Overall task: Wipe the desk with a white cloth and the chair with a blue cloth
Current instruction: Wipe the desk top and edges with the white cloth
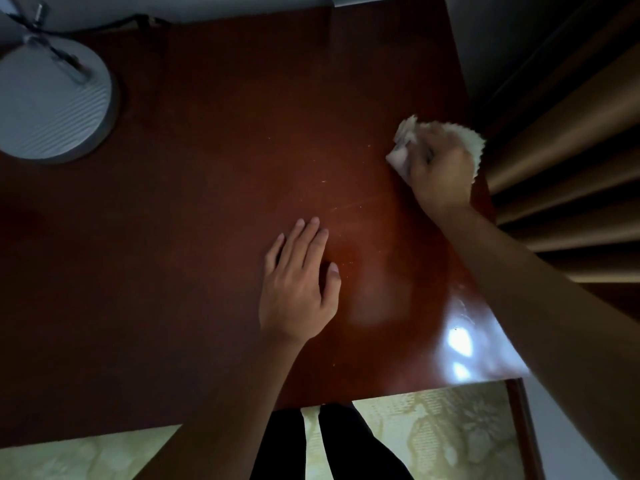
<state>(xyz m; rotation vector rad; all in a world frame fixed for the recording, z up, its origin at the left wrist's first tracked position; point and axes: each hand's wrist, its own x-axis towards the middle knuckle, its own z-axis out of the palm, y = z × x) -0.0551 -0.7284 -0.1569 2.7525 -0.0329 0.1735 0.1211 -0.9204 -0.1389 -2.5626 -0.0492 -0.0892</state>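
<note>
A glossy dark red-brown desk (pixel 207 209) fills most of the view. My right hand (pixel 441 169) is closed on a bunched white cloth (pixel 405 133) and presses it onto the desk close to the right edge. The cloth sticks out past my fingers on the left and on the far side. My left hand (pixel 299 284) lies flat on the desk near the middle, fingers slightly apart, holding nothing. No blue cloth and no chair are in view.
A round grey lamp base (pixel 52 109) with a metal stem and a black cable stands at the back left of the desk. Brown curtains (pixel 568 174) hang just right of the desk. Patterned yellow-green carpet (pixel 433 434) and my dark-trousered legs (pixel 332 445) show below the front edge.
</note>
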